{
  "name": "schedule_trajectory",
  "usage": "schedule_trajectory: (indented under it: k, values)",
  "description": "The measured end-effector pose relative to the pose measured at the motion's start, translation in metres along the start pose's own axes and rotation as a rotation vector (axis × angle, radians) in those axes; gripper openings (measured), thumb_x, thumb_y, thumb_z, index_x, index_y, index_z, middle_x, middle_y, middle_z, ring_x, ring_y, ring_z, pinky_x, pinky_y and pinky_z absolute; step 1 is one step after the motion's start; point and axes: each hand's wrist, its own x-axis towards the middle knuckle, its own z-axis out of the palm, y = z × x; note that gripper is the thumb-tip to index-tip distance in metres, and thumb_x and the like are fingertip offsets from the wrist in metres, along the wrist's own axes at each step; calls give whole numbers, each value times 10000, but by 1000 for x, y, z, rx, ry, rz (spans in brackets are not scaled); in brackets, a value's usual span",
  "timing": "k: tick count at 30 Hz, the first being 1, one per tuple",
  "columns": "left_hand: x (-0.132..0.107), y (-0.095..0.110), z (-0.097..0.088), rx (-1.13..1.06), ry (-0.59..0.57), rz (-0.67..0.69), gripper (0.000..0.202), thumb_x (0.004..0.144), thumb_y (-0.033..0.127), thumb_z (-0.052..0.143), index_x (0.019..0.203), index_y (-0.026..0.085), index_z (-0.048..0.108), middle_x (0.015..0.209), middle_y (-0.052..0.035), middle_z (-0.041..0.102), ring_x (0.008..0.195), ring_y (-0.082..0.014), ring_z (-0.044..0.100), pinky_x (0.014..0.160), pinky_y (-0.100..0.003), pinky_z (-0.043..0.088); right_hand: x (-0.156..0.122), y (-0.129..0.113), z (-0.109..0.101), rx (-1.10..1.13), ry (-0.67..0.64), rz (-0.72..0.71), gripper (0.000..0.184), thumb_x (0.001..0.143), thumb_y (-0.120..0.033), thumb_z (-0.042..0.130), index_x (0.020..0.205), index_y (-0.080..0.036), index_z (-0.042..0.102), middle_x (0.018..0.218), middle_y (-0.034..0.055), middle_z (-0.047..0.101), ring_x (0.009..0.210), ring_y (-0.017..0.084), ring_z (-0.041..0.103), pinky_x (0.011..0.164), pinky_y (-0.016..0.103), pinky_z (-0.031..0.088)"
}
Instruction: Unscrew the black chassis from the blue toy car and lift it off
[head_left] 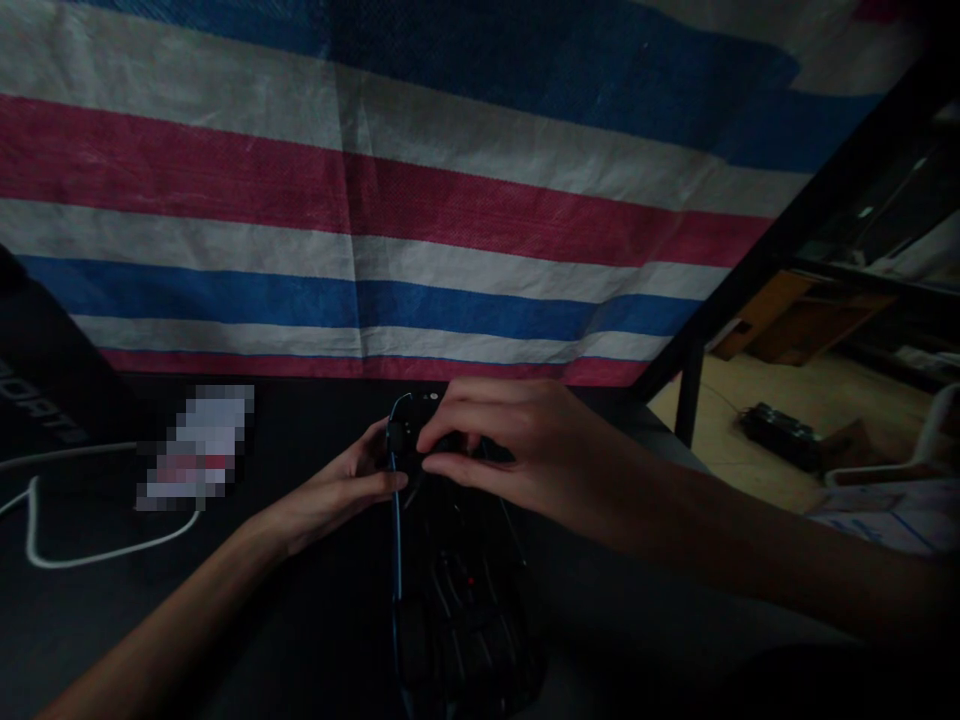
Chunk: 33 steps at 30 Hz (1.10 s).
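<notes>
A long dark object (457, 590) with a blue edge strip lies on the dark table (112, 620) in front of me; the dim light hides what it is. My left hand (349, 485) pinches its far left end at the blue strip. My right hand (510, 450) curls over the same far end from the right, fingertips pressed together on a small dark part there. Both hands meet at that end, almost touching.
A red, white and blue striped tarp (390, 200) hangs behind the table. A white cable (97, 550) loops on the table at the left, beside a blurred white item (199, 445). At the right stands a dark metal frame (690, 400), with boxes on the floor beyond.
</notes>
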Motion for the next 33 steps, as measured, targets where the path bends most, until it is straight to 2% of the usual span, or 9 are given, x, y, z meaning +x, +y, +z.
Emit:
schedule_trajectory:
  k: [2,4,9,14,17,21,26,31,33]
  values:
    - [0,0,1,-6,11,-10,768,868,225,762,1536,358,408,1582,-70,469,1375,-277,515,1061,-358,455,0,0,0,0,1,-1,56,936,-155,716,990,-142,717,948,28,703,819,117,658,711,226,484]
    - [-1,0,1,-20,10,-1,771,848,225,779,1524,348,430,1546,-73,505,1350,-273,534,1061,-355,463,1,-1,0,11,-3,-4,57,945,-164,706,997,-142,716,958,29,700,820,112,653,714,224,481]
    - [0,-1,-1,-33,-7,36,730,842,231,793,1494,344,486,1159,-52,702,1148,-244,640,1042,-361,481,2,-3,1,-9,-51,-3,75,983,-191,654,1016,-149,707,990,45,692,815,119,640,699,236,468]
    - [0,-1,-2,-41,14,26,721,839,209,791,1487,341,503,963,-20,701,1000,-217,667,1028,-364,481,3,-2,0,-75,-80,-33,82,1000,-187,631,1028,-147,697,1017,48,690,856,130,646,723,246,461]
    - [0,-1,-2,-65,19,27,739,806,176,814,1467,341,527,893,-3,691,993,-211,664,999,-345,495,6,-3,1,-96,-115,-65,106,1019,-196,602,1040,-135,687,1055,59,678,890,136,641,744,254,464]
    - [0,-5,-4,-76,11,39,677,812,193,821,1424,331,568,933,-23,714,1094,-238,655,982,-350,499,13,-10,-1,-95,-164,-112,129,1042,-171,553,1014,-132,673,1044,44,661,933,134,623,814,262,467]
    - [0,-9,-9,-63,29,36,553,785,239,839,1302,267,647,1220,-86,717,1238,-299,612,1030,-403,467,18,-14,0,-136,-197,-126,180,1072,-214,496,992,-162,648,1021,35,657,919,134,605,808,267,454]
    - [-3,-9,-10,-55,94,-7,477,753,247,856,1197,244,680,1156,-54,735,1136,-268,654,1013,-399,460,21,-6,11,-312,-181,-220,241,1093,-213,416,1025,-162,641,1038,40,666,965,166,582,830,320,408]
    - [-4,-8,-10,-65,74,-5,409,773,266,848,1150,245,691,1134,-52,744,1138,-267,653,1034,-405,450,24,-7,15,-342,-191,-191,253,1095,-237,423,1048,-155,658,1024,45,678,972,177,589,844,331,404]
